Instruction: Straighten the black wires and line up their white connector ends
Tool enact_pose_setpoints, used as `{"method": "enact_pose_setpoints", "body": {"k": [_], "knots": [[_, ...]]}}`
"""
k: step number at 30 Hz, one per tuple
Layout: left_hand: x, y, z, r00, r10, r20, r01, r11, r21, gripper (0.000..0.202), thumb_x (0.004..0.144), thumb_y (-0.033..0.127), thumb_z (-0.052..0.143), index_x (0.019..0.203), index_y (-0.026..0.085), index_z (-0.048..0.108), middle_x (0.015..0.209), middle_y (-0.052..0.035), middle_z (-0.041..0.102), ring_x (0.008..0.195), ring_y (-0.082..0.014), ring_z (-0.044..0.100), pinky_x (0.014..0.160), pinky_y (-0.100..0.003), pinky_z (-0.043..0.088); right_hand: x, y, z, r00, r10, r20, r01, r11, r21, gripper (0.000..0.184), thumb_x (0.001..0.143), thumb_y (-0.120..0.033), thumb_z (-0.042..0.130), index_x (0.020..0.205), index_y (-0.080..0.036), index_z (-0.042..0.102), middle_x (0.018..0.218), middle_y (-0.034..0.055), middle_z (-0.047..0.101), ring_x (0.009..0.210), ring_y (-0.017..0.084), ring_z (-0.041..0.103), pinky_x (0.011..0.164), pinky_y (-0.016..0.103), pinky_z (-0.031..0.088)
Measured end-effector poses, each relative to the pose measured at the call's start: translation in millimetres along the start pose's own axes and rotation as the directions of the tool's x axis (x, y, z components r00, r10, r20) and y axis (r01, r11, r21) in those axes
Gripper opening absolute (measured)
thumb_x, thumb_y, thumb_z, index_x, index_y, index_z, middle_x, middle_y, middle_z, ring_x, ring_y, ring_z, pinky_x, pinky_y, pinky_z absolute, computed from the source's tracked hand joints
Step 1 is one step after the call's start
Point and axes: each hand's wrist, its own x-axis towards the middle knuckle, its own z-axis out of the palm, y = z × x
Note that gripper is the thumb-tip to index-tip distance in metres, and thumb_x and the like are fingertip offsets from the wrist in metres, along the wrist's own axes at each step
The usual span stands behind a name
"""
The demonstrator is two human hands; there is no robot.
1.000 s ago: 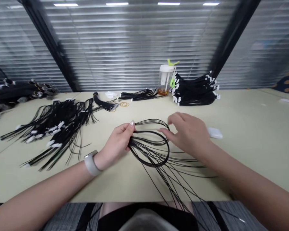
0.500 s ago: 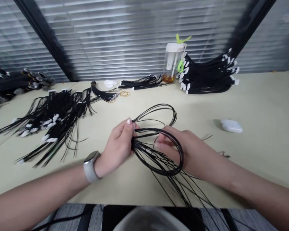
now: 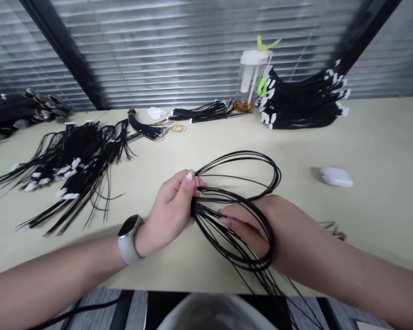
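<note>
While our left hand (image 3: 170,211) grips the looped cables (image 3: 206,214) between thumb and fingers over the table (image 3: 179,270), the near loop (image 3: 271,242) crosses our right hand (image 3: 286,229), whose thumb and fingers nearly meet by loose strands (image 3: 269,284); whether they hold any, we cannot tell. Beyond lie a white case (image 3: 337,177) at right, a cable pile (image 3: 84,146) at left, bands (image 3: 179,131), then a cup (image 3: 250,78) beside stacked cables (image 3: 299,104).

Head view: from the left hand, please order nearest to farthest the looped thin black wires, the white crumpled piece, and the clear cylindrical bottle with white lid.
1. Looped black wires: held in the left hand.
2. White crumpled piece: beyond the hand, slightly left.
3. Clear bottle: at the back, towards the right.
</note>
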Motion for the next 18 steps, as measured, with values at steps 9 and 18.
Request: {"method": "enact_pose_setpoints", "body": {"k": [9,18], "knots": [[0.7,3.2,-0.2,0.994,0.105,0.027,-0.107,0.991,0.083,0.034,0.088,0.044,0.039,0.076,0.016,0.055,0.059,0.0021,0.046,0.050,-0.0063,0.041,0.045,-0.017,0.034,0.3,4.2,5.4,0.999,-0.017,-0.033,0.016,1.000,-0.026,0.010,0.081,-0.017,0.047,0.077,-0.023,0.053,0.074,-0.0035,0.062,0.064,0.013,0.054,0.059,0.025,0.036],[0.8,-0.1,0.2,1.000,0.007,0.012,-0.007,1.000,0.021,0.035,0.085,0.048,0.041,0.078,0.017,0.055,0.057,0.0031,0.044,0.045,-0.0062,0.039,0.041,-0.018,0.031,0.9,6.1,10.6,0.990,-0.062,-0.125,0.032,0.973,-0.229,0.016,0.084,-0.020,0.042,0.071,-0.021,0.052,0.066,-0.0014,0.055,0.057,0.013,0.047,0.054,0.027,0.033]]}}
